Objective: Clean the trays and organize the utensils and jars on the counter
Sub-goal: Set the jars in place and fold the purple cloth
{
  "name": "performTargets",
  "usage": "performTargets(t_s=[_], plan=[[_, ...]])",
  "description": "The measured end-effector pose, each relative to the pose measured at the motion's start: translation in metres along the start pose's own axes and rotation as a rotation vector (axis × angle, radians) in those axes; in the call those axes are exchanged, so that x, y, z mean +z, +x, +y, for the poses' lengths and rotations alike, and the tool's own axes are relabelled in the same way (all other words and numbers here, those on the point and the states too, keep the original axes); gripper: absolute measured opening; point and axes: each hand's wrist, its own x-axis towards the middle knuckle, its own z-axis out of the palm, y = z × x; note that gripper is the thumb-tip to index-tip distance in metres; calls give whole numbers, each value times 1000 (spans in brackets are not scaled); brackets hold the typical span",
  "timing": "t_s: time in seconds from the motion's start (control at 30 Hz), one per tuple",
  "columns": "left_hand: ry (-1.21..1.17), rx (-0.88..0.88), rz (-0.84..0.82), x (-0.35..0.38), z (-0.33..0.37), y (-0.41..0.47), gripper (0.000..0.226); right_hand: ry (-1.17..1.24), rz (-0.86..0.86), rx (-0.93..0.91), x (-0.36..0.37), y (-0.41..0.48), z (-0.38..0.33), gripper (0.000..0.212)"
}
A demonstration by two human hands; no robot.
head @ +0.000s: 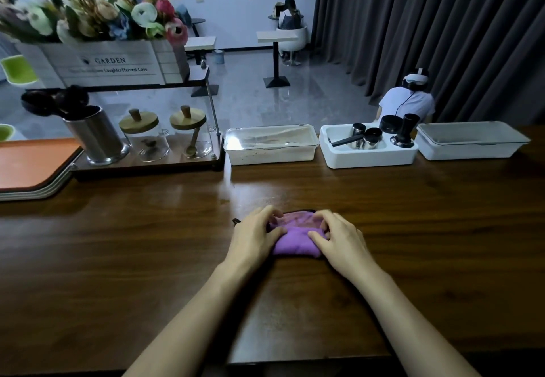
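A purple cloth lies bunched on the dark wooden counter in front of me. My left hand presses on its left side and my right hand on its right, fingers curled into the fabric. Stacked orange trays sit at the far left. On a small shelf stand a steel utensil holder with dark utensils and two glass jars with wooden lids.
Along the counter's back edge are a lidded white bin, a white tray holding metal cups and black tools, and a grey lidded bin. A flower box tops the shelf. A person with a headset crouches beyond the counter.
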Motion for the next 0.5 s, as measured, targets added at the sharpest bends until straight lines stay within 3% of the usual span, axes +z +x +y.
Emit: performTargets(t_s=[0.1,0.17,0.27,0.37,0.5], plan=[[62,113,82,6,-9,-8,13,62,119,-179,5,-10,6,27],[60,240,116,6,-13,-16,9,12,57,-265,4,-16,12,30],[87,301,7,3,-19,-25,36,-69,-100,-258,5,-20,23,53],[152,326,-95,0,-24,-22,55,-67,-62,-287,4,-14,21,41],[130,280,-92,-9,-19,-10,38,-5,-13,-266,2,-3,14,25]])
